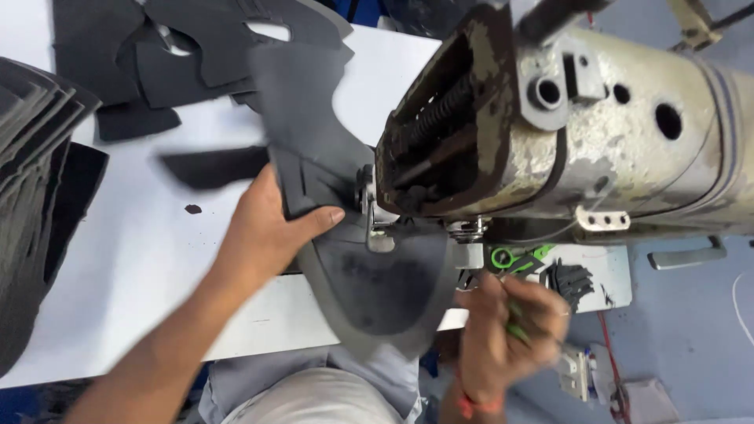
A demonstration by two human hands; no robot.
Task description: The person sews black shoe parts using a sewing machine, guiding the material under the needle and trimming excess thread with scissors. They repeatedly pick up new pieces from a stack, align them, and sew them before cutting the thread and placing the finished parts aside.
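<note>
Your left hand (pixel 263 235) pinches the dark grey cut piece (pixel 345 228) under the worn sewing machine's (pixel 550 118) presser foot (pixel 377 228), thumb pressed on top, while your blurred right hand (pixel 503 334) curls around green-handled snips (pixel 514 259); I judge thread trimming is next, calling for steady hold.

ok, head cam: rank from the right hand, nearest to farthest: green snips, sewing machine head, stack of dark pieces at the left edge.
From the right hand:
1. Green snips, just above it.
2. Sewing machine head, higher up.
3. Stack of dark pieces, far left edge.
</note>
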